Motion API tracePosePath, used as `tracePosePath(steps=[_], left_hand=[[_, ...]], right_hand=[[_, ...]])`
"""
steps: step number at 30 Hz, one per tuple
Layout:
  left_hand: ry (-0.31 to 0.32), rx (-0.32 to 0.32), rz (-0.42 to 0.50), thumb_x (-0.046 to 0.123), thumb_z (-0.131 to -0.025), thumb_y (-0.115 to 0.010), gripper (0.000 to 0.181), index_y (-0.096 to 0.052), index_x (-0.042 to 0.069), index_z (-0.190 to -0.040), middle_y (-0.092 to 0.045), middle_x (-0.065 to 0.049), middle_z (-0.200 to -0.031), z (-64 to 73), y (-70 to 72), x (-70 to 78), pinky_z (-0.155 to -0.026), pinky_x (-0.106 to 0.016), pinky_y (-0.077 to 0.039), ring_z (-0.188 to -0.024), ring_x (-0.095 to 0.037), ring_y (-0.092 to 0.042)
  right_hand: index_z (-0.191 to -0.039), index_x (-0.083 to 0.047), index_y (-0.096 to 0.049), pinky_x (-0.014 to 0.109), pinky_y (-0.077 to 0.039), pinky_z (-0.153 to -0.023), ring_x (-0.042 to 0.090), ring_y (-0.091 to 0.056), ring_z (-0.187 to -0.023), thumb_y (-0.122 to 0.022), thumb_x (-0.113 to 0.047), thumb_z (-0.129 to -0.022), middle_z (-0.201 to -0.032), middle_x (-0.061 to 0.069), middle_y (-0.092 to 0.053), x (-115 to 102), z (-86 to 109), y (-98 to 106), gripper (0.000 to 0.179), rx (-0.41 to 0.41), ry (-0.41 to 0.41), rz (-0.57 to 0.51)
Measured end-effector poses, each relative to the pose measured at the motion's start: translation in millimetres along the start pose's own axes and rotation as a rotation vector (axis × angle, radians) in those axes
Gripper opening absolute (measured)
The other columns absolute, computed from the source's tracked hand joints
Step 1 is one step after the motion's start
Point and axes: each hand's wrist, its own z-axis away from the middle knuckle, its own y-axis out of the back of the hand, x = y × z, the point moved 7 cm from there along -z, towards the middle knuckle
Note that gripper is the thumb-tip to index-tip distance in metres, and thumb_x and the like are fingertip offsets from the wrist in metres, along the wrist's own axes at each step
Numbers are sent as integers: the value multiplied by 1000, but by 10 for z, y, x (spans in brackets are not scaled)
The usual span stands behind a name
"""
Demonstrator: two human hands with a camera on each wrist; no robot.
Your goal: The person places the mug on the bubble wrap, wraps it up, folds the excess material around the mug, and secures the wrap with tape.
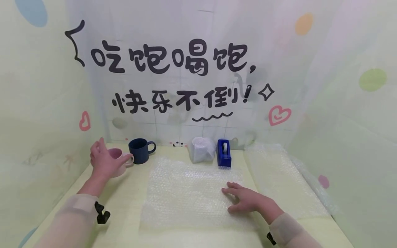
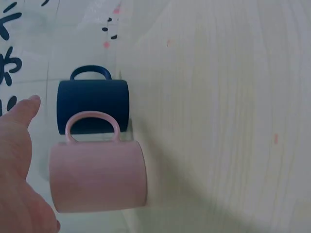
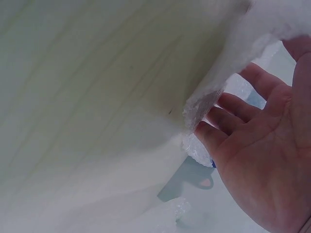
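Observation:
My left hand (image 1: 106, 162) is over a pink mug (image 2: 97, 177) at the left of the table, with thumb and fingers spread apart at its rim. The left wrist view shows the thumb held out beside the mug, not curled round it. Just behind stands a dark blue mug (image 1: 138, 153), its handle pointing right. A sheet of bubble wrap (image 1: 186, 196) lies flat in the middle. At that sheet's right edge is my right hand (image 1: 247, 200), fingers loosely extended; the right wrist view shows fingertips against the raised edge of the wrap (image 3: 228, 68).
A bundle in white wrapping (image 1: 202, 150) sits by the back wall, with a blue tape dispenser (image 1: 224, 160) to its right. More bubble wrap (image 1: 279, 179) lies along the table's right side. Printed curtain-like walls (image 1: 341, 137) enclose the table on three sides.

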Motion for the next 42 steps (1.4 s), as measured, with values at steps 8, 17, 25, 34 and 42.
tracePosePath(steps=[8,17,25,34,42], left_hand=[[187,-74,156,50,-93,-85,136,12,-4,-170,-8,-44,-172,11,-82,-529,-126,-72,-35,-151,-62,-30],[185,-18,64,55,-92,-85,124,-13,-15,-165,-27,-45,-159,29,-55,-565,-115,-70,-50,-132,-60,-47],[263,16,68,44,-92,-85,110,-23,-15,-162,-33,-42,-158,128,91,-468,-118,-68,-47,-134,-58,-48],[-4,-63,180,35,-91,-90,111,-21,-8,-166,-40,-37,-160,184,217,261,-108,-63,-55,-143,-55,-45],[-229,-286,238,26,-84,-96,102,-36,0,-162,-51,-28,-154,427,-207,1327,-113,-66,-53,-141,-49,-53]], right_hand=[[-163,-14,-54,71,-30,-130,51,-29,-164,-86,-35,-91,-179,23,-30,-2,-33,-30,81,1,-6,9],[-162,-12,-55,69,-29,-131,50,-27,-166,-86,-31,-90,-179,23,-30,-14,-44,-50,81,-2,-18,-10],[-162,-14,-54,68,-29,-132,48,-27,-166,-86,-33,-89,-179,21,-30,-14,-59,-43,82,-5,-34,10],[-162,-15,-55,68,-30,-132,48,-28,-166,-86,-33,-90,-179,21,-30,7,-67,1,81,1,-42,28],[-162,-14,-55,69,-30,-131,49,-29,-165,-86,-32,-90,-179,22,-31,17,-30,-18,81,8,-48,-1]])
